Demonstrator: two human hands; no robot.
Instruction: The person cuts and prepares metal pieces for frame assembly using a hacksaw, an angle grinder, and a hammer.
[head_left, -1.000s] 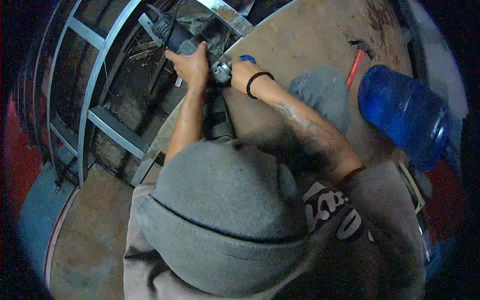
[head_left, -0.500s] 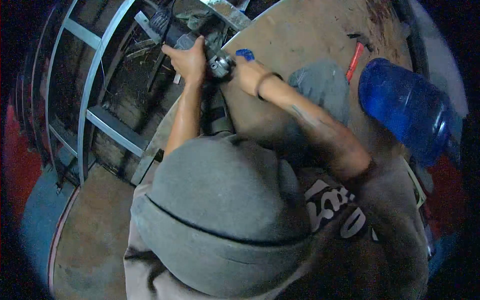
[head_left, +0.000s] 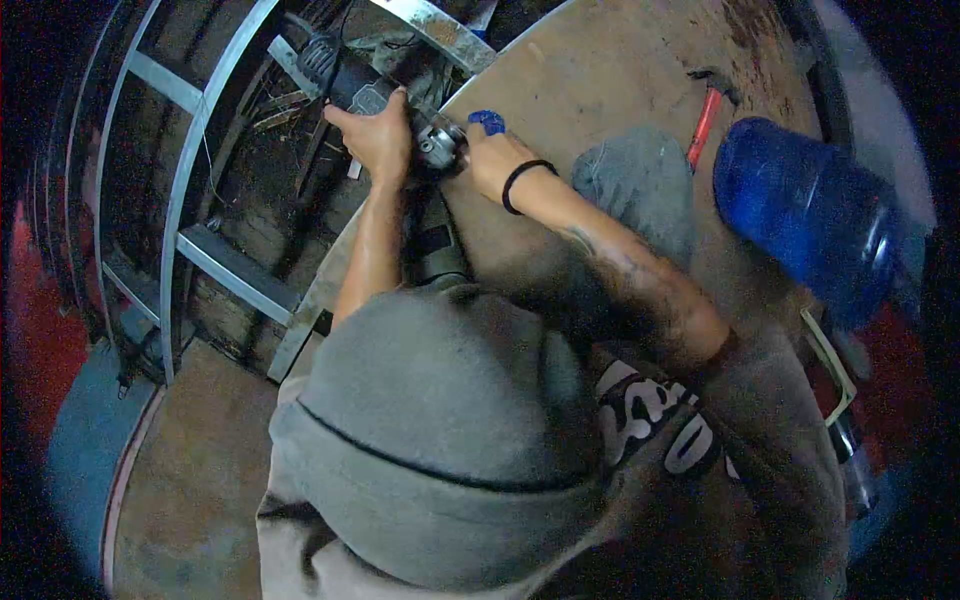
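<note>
Grey metal grinder (head_left: pixel 395 100) is being gripped by both closed hands, left hand (head_left: pixel 378 135) on its body, right hand (head_left: pixel 492 157) at its head, blue jug (head_left: pixel 805 215) well right.

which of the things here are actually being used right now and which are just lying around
In use:
left hand gripping the angle grinder
right hand at the grinder head
wooden board

Lying about:
blue water jug
red-handled hammer
metal frame
</note>
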